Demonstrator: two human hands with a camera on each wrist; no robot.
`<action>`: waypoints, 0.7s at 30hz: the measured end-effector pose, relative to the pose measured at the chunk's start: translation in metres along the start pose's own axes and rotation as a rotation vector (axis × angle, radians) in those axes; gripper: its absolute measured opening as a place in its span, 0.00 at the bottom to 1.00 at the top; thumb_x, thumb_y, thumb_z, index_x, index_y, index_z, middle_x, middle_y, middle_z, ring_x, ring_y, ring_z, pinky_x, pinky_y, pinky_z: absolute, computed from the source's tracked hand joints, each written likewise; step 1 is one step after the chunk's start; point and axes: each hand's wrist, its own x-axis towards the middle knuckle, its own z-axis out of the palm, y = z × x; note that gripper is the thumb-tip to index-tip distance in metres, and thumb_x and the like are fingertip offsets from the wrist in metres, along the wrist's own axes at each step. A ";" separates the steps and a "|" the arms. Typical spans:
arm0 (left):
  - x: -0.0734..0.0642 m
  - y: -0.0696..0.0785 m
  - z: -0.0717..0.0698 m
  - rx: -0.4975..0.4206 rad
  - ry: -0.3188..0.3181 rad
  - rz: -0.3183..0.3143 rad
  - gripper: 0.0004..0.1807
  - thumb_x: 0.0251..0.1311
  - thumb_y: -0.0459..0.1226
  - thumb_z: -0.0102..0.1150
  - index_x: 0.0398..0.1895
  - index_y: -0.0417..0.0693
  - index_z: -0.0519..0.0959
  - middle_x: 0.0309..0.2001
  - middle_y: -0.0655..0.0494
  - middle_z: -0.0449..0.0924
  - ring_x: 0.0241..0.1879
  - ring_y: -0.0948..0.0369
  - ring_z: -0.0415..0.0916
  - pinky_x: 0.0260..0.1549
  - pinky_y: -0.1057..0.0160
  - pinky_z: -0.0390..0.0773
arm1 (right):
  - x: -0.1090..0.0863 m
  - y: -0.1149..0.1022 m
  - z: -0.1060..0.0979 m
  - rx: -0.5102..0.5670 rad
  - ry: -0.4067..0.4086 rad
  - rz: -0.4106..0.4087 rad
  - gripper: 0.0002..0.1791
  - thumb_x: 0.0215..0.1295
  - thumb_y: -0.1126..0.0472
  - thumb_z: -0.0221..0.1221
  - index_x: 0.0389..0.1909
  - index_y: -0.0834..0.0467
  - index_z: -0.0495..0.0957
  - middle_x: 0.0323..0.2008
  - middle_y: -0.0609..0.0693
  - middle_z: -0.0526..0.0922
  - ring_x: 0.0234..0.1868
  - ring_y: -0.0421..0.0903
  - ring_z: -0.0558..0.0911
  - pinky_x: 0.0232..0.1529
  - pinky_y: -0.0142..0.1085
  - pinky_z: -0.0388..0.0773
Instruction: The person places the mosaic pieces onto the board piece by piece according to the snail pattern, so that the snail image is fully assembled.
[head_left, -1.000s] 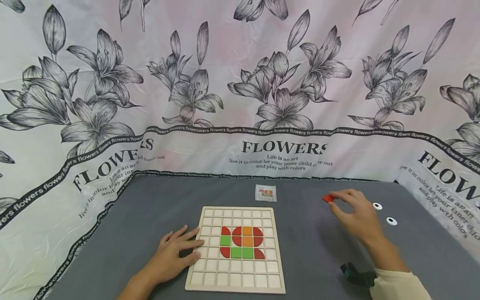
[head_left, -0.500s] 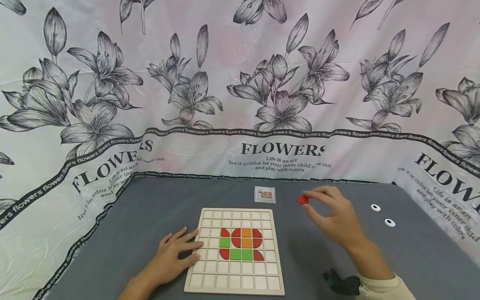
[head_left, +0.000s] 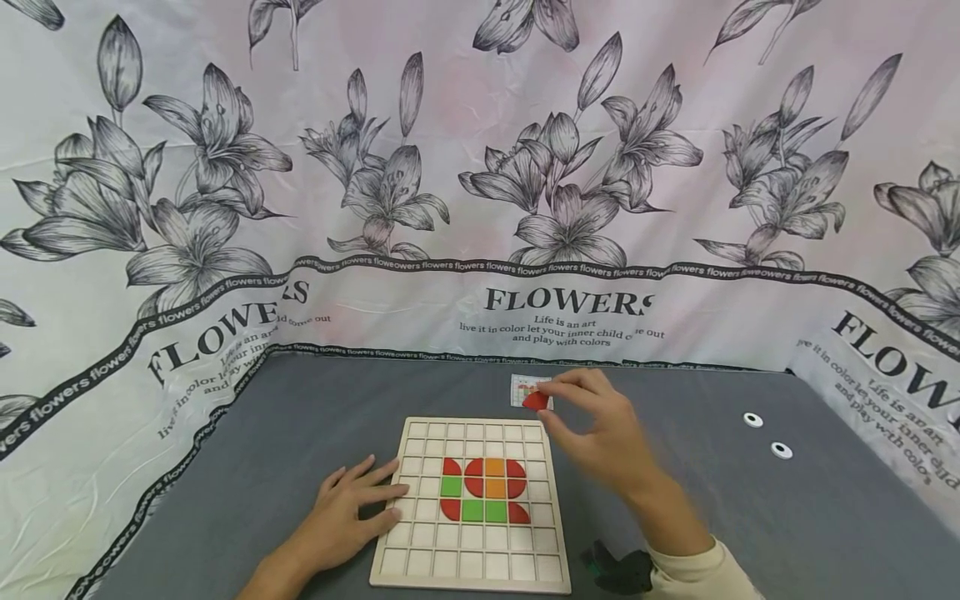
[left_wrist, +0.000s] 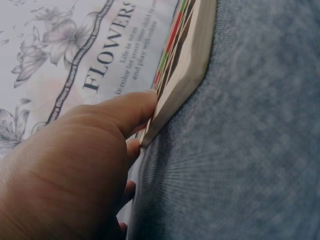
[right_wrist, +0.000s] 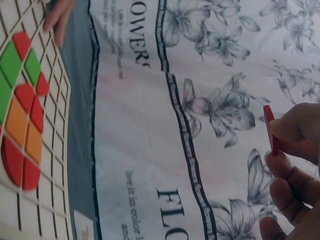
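My right hand pinches a red quarter-round tile between thumb and fingers, raised over the table beyond the board's far right corner. In the right wrist view the tile shows edge-on at the fingertips. A wooden grid board lies before me, with red quarter-round, green square and orange square tiles set in its middle cells. My left hand rests at the board's left edge, fingers spread and fingertips on the rim. The left wrist view shows its thumb against the board's side.
A small printed pattern card lies behind the board, partly covered by the held tile. Two white discs with dark centres lie at the right of the grey table. A flower-printed cloth stands behind the table.
My right hand has moved left with the red tile, from near the white discs to in front of the card. The left hand and the board have stayed in place.
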 end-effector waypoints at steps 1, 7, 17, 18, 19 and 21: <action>0.000 0.000 0.000 -0.001 0.001 -0.001 0.22 0.64 0.54 0.58 0.56 0.58 0.82 0.68 0.53 0.66 0.69 0.40 0.50 0.59 0.30 0.38 | 0.001 -0.002 0.004 0.004 -0.006 0.001 0.18 0.48 0.75 0.69 0.43 0.65 0.84 0.41 0.49 0.80 0.43 0.48 0.75 0.39 0.33 0.72; 0.000 0.002 -0.001 0.004 -0.001 -0.006 0.22 0.64 0.54 0.58 0.56 0.58 0.82 0.68 0.53 0.65 0.70 0.40 0.50 0.59 0.31 0.38 | 0.003 -0.010 0.033 0.036 -0.062 0.026 0.15 0.52 0.72 0.68 0.44 0.64 0.84 0.41 0.48 0.80 0.43 0.47 0.75 0.35 0.42 0.76; 0.000 0.001 0.000 0.011 -0.003 -0.011 0.22 0.64 0.55 0.57 0.56 0.58 0.82 0.68 0.53 0.66 0.70 0.40 0.50 0.59 0.30 0.38 | 0.002 -0.018 0.084 0.100 -0.171 0.122 0.14 0.56 0.68 0.68 0.45 0.62 0.85 0.41 0.47 0.79 0.43 0.45 0.75 0.40 0.39 0.76; 0.000 0.001 -0.001 0.012 -0.004 -0.012 0.22 0.64 0.55 0.58 0.56 0.58 0.82 0.68 0.53 0.66 0.70 0.40 0.50 0.59 0.30 0.38 | 0.001 -0.018 0.088 0.100 -0.180 0.134 0.14 0.56 0.68 0.67 0.45 0.61 0.85 0.41 0.47 0.79 0.42 0.44 0.74 0.39 0.39 0.76; 0.001 0.001 -0.001 0.016 -0.004 -0.011 0.22 0.64 0.54 0.58 0.56 0.57 0.82 0.68 0.53 0.66 0.69 0.40 0.50 0.59 0.30 0.39 | 0.001 -0.018 0.092 0.103 -0.190 0.149 0.13 0.57 0.68 0.67 0.45 0.61 0.85 0.41 0.47 0.79 0.42 0.44 0.74 0.39 0.39 0.76; 0.001 0.001 -0.001 0.020 -0.003 -0.014 0.22 0.63 0.54 0.58 0.56 0.57 0.82 0.68 0.53 0.66 0.70 0.41 0.50 0.59 0.31 0.39 | -0.001 -0.017 0.100 0.099 -0.209 0.176 0.13 0.57 0.67 0.67 0.45 0.61 0.85 0.41 0.46 0.79 0.42 0.44 0.73 0.38 0.40 0.76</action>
